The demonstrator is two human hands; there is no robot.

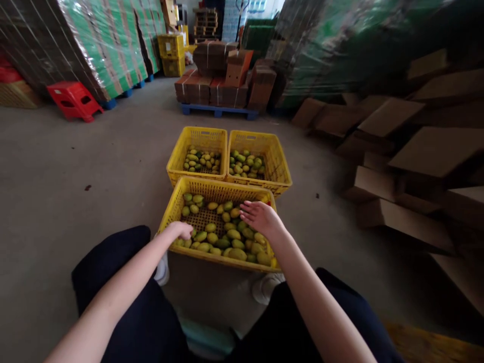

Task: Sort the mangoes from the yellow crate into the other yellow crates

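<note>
Directly in front of me stands a yellow plastic crate (pixel 223 185) with green and yellow mangoes (pixel 237 254) lying mostly along its near and right sides. My left hand (pixel 182 230) reaches over the crate's left side with its fingers curled down. A green mango (pixel 194 233) shows at those fingertips; the fingers' undersides are hidden. Over the right part of the same crate, my right hand (pixel 260 218) is open, its fingers stretched out to the left above the fruit. Nothing shows in its grasp.
Behind stand two more yellow crates, a left one (pixel 172 159) and a right one (pixel 282 164), with mangoes inside. Beyond them is a blue pallet (pixel 218 112) of cardboard bundles. A red stool (pixel 73 100) is at left. Cardboard boxes (pixel 412 219) lie piled at right.
</note>
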